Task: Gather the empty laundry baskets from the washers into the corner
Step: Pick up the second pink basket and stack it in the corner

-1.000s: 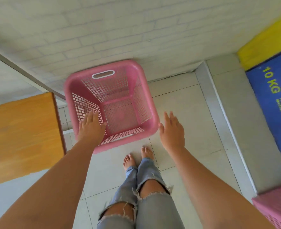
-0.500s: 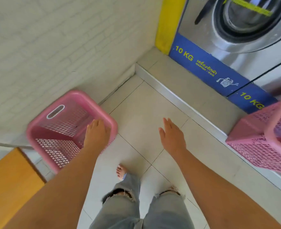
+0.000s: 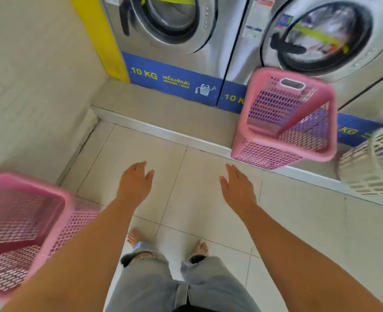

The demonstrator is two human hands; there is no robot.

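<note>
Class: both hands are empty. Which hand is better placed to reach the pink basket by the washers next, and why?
Probably the right hand: the pink mesh plastic laundry basket stands ahead on its side, farther from the left hand.

left hand (image 3: 134, 183) off corner pink basket (image 3: 26, 230), view turned to washers (image 3: 170, 25)

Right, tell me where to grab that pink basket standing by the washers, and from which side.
Probably take the pink basket by its thick top rim, using the handle slot on the washer-side wall. It stands upright and open on the ledge, so reach down from above; both hands are free.
</note>
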